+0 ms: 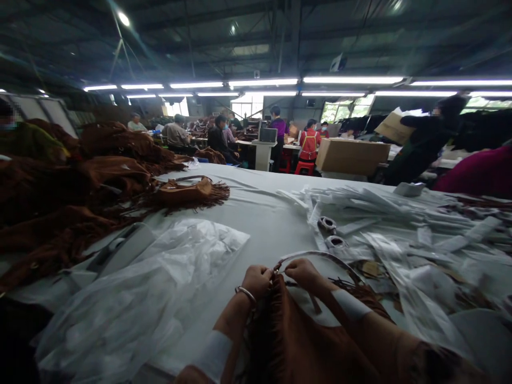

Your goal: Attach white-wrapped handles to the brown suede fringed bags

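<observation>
A brown fringed bag (308, 341) hangs at the table's near edge, below my two hands. My left hand (257, 281), with a bracelet at its wrist, has its fingers closed on the bag's strap near a metal fitting. Close by on the right, my right hand (303, 272) pinches at the same spot; a small pale piece shows by its fingertips, too small to make out. The thin brown strap (332, 257) arches behind my right hand and over the tabletop.
Clear plastic bags (160, 288) lie on the white table (264, 213) at left, beside piled brown bags (108, 176) and one fringed bag (188, 193). White strips (372, 205) and tape rolls (335, 242) cover the right. People and a cardboard box (352, 156) are beyond.
</observation>
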Action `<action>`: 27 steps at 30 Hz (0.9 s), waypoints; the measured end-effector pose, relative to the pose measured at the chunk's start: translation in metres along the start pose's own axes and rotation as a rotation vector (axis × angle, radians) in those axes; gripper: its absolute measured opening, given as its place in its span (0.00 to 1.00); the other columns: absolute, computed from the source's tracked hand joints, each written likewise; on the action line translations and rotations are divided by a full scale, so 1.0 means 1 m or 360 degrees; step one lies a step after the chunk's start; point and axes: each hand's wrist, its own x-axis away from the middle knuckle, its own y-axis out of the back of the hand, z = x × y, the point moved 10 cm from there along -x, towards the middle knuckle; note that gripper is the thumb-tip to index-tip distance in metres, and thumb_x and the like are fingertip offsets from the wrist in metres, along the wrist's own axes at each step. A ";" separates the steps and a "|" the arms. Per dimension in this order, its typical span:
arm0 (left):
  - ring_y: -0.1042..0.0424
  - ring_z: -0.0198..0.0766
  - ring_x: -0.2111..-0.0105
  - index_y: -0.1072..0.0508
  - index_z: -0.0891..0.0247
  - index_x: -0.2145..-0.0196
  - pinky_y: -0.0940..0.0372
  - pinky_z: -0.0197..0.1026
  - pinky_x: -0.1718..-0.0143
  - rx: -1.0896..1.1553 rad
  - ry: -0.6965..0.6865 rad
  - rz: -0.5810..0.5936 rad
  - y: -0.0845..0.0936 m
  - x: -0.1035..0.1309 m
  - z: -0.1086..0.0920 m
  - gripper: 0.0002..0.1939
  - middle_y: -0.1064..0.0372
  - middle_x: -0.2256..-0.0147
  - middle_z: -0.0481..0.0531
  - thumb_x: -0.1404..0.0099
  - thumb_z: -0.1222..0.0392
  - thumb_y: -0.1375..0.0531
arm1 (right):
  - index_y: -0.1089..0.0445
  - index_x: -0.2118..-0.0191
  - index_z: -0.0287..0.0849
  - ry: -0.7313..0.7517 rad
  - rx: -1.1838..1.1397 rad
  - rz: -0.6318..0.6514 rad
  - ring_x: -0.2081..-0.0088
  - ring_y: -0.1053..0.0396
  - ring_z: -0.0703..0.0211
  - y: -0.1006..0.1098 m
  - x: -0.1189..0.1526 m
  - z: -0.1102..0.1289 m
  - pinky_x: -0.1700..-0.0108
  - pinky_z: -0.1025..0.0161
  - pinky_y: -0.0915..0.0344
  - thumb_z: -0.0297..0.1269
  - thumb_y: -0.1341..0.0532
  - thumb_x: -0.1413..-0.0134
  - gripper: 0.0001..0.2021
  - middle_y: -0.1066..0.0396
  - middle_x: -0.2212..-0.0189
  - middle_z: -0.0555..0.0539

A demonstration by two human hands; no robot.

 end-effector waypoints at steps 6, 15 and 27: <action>0.43 0.32 0.79 0.22 0.68 0.80 0.53 0.37 0.75 -0.0108 -0.0072 0.0030 -0.002 0.000 -0.009 0.18 0.43 0.85 0.44 0.40 0.58 0.45 | 0.25 0.76 0.39 -0.0211 -0.0477 0.0261 0.76 0.38 0.63 -0.037 -0.006 -0.006 0.74 0.67 0.41 0.35 0.41 0.66 0.09 0.30 0.78 0.49; 0.33 0.36 0.76 0.18 0.71 0.68 0.44 0.36 0.74 -0.0059 -0.0046 0.0028 0.001 -0.001 -0.004 0.17 0.25 0.75 0.53 0.40 0.58 0.44 | 0.25 0.70 0.36 -0.0278 -0.0822 0.0486 0.83 0.47 0.69 -0.041 0.017 0.000 0.82 0.70 0.54 0.37 0.42 0.61 0.12 0.39 0.83 0.54; 0.32 0.37 0.72 0.22 0.71 0.70 0.44 0.37 0.69 -0.0110 -0.0166 -0.0144 0.001 0.007 -0.010 0.12 0.26 0.73 0.56 0.39 0.64 0.44 | 0.26 0.71 0.35 -0.0346 -0.0776 0.0350 0.83 0.45 0.68 -0.042 0.020 -0.006 0.81 0.69 0.53 0.38 0.40 0.63 0.12 0.38 0.83 0.53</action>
